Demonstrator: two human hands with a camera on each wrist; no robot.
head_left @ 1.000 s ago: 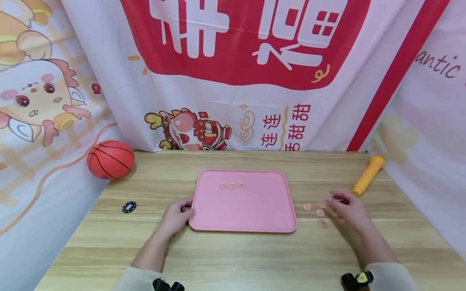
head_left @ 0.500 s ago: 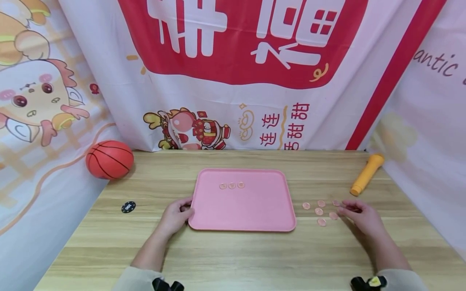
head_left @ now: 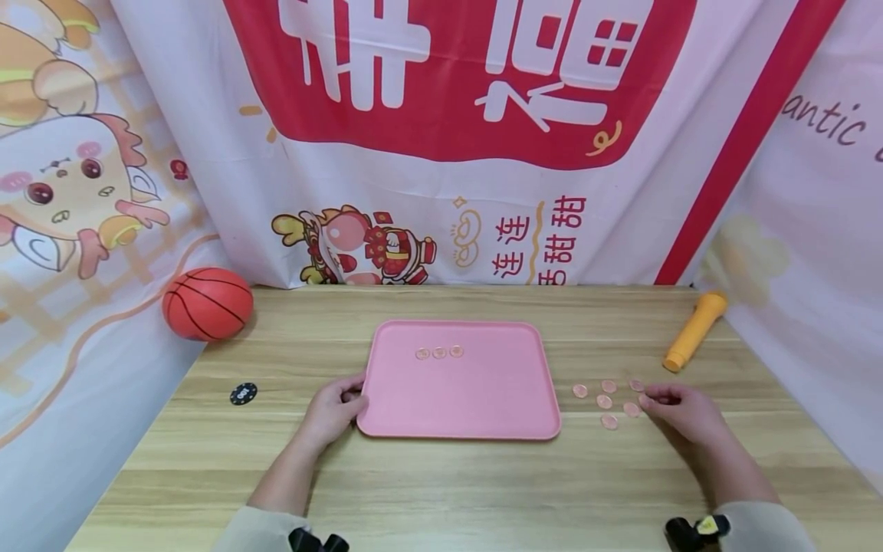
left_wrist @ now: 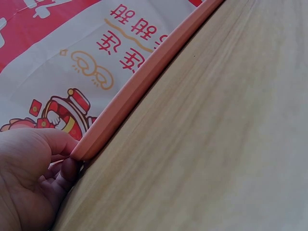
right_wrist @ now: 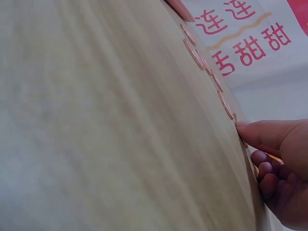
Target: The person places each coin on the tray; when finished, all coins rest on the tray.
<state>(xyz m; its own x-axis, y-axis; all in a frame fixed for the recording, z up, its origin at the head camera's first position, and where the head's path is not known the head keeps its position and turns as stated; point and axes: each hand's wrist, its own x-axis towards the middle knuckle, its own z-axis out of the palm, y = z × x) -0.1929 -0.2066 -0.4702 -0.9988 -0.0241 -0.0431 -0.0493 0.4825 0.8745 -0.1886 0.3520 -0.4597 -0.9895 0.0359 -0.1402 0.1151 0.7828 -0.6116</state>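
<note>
My pink tray (head_left: 458,399) anchors the table (head_left: 441,483): my left hand (head_left: 333,410) curls its fingers round the tray's near-left corner, three clear pink discs (head_left: 439,352) lined up inside. Right of the tray, my right hand (head_left: 679,414) pinches one of six loose discs (head_left: 604,401) not yet moved across.

Wooden table (head_left: 441,491) bears pink tray (head_left: 458,391), loose chips (head_left: 604,402), basketball (head_left: 208,302), black chip (head_left: 244,394), yellow flashlight (head_left: 695,330).

My pink plastic tray (head_left: 458,399) holds translucent pink round chips (head_left: 439,352); left of it lie a black-lined orange basketball (head_left: 205,302) and a black disc (head_left: 244,393).
</note>
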